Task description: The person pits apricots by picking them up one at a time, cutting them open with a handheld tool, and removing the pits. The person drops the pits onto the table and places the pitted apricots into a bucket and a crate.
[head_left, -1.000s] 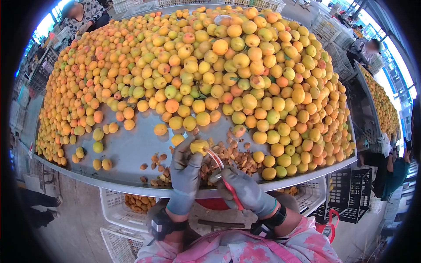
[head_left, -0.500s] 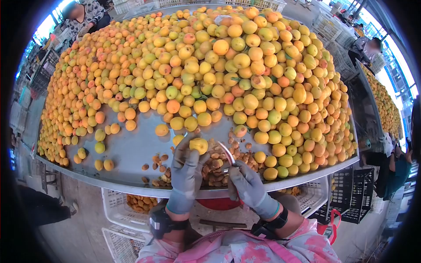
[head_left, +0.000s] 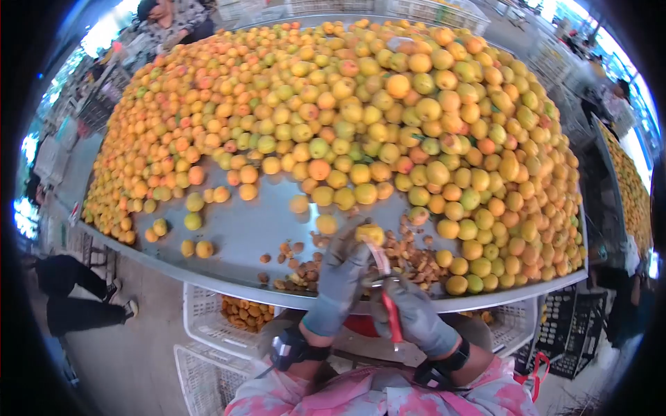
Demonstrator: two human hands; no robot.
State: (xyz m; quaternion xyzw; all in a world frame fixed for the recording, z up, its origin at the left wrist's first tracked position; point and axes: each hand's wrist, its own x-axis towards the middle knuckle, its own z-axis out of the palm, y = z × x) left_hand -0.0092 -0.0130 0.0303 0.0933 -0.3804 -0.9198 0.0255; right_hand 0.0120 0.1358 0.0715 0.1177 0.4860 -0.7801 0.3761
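The curved, red-handled metal tool (head_left: 394, 315), clear of the round yellow fruit (head_left: 370, 233) half a second earlier, now met it, seemingly resuming work; above the grey metal desk (head_left: 239, 225), the grey-gloved left hand (head_left: 340, 272) had its grip clamped on the fruit; the gloved right hand (head_left: 418, 317) clasped the tool.

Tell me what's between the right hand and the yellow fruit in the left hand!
In the head view, the curved front of a red-handled tool lies between the right hand and the fruit; whether it touches is hard to tell.
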